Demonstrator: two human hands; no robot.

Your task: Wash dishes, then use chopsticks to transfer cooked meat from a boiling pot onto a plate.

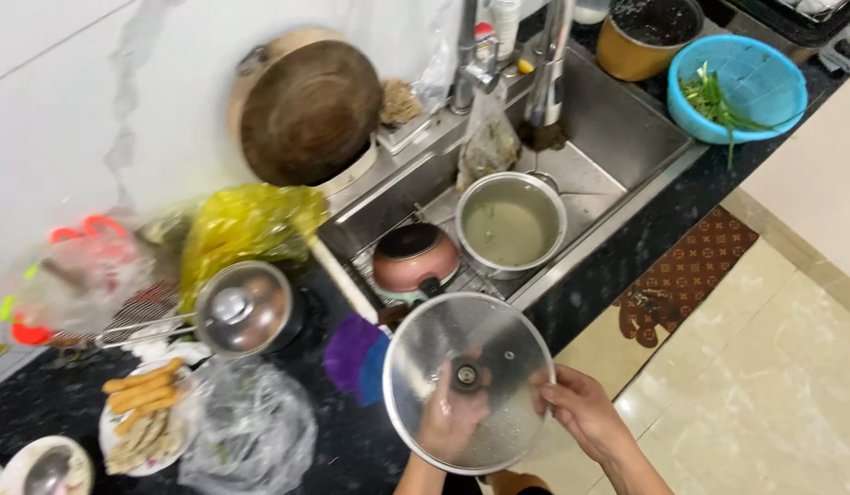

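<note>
**Round glass lid held in both hands in front of the sink**

The round glass lid with a metal rim and dark centre knob (468,380) is held out over the edge of the black stone counter (40,403), just in front of the steel sink (627,128) and nearer the camera than anything in it. The left hand (448,417) is behind the glass, seen through it, its fingers spread against the underside near the knob. The right hand (581,412) is closed on the lid's rim at the side away from the counter, thumb on top and fingers curled under.

Inside the sink, beyond the lid, stand a steel pot of cloudy water (510,225) and a pink kettle with a dark lid (414,257), side by side. Along the counter from the sink lie a smaller steel lid (243,307), a yellow plastic bag (246,225) and a plate of fried sticks (143,417). At the sink's far end sits a blue plastic basket of greens (737,87).
</note>
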